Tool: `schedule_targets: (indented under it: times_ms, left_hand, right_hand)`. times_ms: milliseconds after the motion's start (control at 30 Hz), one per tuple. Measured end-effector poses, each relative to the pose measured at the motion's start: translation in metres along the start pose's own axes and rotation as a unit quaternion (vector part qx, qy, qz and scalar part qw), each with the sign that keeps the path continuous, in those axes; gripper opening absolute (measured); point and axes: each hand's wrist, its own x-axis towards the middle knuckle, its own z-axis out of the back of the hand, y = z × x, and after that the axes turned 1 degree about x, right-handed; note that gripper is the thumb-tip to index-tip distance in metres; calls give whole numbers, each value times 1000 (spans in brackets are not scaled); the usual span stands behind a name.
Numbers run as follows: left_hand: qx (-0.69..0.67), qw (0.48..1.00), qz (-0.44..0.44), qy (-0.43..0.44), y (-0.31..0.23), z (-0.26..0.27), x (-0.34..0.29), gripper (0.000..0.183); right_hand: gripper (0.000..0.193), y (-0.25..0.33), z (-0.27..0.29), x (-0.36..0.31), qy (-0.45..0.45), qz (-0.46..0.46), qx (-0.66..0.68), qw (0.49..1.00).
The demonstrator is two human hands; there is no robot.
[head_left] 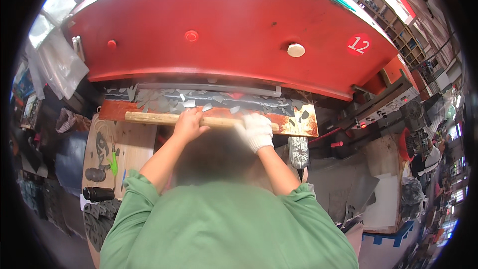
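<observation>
Wooden stick [164, 118] held level along the front edge of the red press bed [298, 128], below the machine's big red head [229, 30].
Left hand [189, 124], bare, has its fingers closed over the stick near its middle; right hand [256, 130], in a white glove, grips its right end. Grey cut pieces [199, 100] lie scattered just behind; a wooden counter [132, 147] sits at left.

A big red press head [234, 25] looms overhead; a black cylinder [98, 193] lies on the wooden side table [132, 149].
</observation>
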Motion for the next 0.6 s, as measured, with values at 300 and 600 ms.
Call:
schedule_targets:
  times_ms: [300,600]
  left_hand:
    - [-75,982,-54,167,-30,64,-105,38]
    - [-165,972,-154,57,-61,39,-87,32]
  right_hand:
    - [55,18,68,-59,104,-61,110,987]
    - [94,106,41,-24,66,-280,-66,955]
